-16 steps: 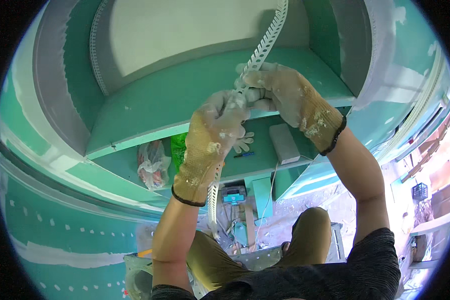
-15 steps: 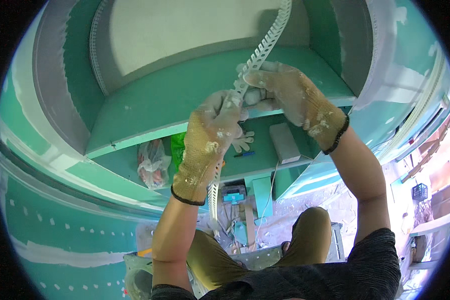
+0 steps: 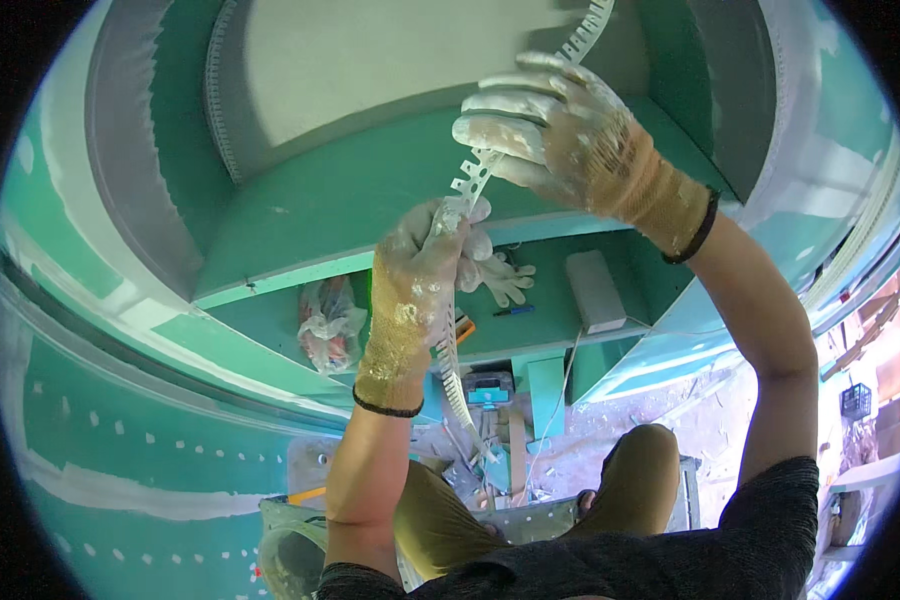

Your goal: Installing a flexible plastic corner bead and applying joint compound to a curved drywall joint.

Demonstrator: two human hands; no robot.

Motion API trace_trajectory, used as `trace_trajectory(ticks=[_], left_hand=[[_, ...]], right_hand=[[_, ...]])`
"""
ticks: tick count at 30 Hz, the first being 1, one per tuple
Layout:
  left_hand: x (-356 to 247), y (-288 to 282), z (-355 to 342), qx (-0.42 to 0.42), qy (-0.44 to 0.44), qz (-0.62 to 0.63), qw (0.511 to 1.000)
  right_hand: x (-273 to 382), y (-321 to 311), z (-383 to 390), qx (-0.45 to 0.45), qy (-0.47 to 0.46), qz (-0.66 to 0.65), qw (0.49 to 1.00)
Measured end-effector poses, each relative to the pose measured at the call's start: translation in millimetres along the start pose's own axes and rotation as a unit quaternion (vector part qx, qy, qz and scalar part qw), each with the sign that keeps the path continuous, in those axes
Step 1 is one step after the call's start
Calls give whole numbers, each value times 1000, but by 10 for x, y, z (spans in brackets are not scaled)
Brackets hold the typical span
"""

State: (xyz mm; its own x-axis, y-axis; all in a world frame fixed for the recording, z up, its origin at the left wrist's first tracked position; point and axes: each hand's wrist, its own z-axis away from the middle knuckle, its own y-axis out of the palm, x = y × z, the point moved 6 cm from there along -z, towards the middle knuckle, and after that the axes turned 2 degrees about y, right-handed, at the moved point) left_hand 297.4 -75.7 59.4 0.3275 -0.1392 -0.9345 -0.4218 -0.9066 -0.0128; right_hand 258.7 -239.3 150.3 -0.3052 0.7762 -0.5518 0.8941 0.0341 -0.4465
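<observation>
My left hand (image 3: 432,250), in a plaster-smeared beige glove, is closed around a bendable white perforated strip (image 3: 470,176) with notched tabs. The strip runs from above the upper green shelf down past my wrist toward the clutter below. My right hand (image 3: 540,130), also gloved and whitened at the fingers, is higher on the strip, with its fingers stretched out across it and hiding part of it. On the lower shelf lie a spare white glove (image 3: 505,285), a blue pen (image 3: 515,310), a pale block (image 3: 592,290) and a plastic bag (image 3: 330,335), partly behind my left arm.
The curved niche has a green upper shelf (image 3: 340,215) with a front edge. Patched green board walls (image 3: 120,420) curve along both sides. Below are a tool case (image 3: 487,390), debris, a cable and a speckled platform (image 3: 530,518) under me. A black crate (image 3: 855,400) is at right.
My right hand has moved up along the strip and its fingers have straightened. My left hand stays closed on the strip. The strip's lower end has swung right.
</observation>
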Motion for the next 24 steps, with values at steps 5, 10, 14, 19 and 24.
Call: trace_trajectory(ticks=[5, 10, 14, 19, 24], left_hand=[[7, -10, 60, -47, -36, 49, 997], [-60, 29, 125, -113, 56, 122, 984], [-86, 67, 120, -174, 87, 158, 968], [-113, 142, 94, -219, 110, 233, 941], [-188, 106, 71, -228, 178, 247, 925]], right_hand=[[52, -118, -61, -91, 0, -14, 996], [104, -160, -184, -126, 17, -50, 991], [134, -272, -274, -159, 31, -91, 983], [226, -340, -330, -189, 56, -110, 974], [377, -358, -337, -174, 65, -110, 976]])
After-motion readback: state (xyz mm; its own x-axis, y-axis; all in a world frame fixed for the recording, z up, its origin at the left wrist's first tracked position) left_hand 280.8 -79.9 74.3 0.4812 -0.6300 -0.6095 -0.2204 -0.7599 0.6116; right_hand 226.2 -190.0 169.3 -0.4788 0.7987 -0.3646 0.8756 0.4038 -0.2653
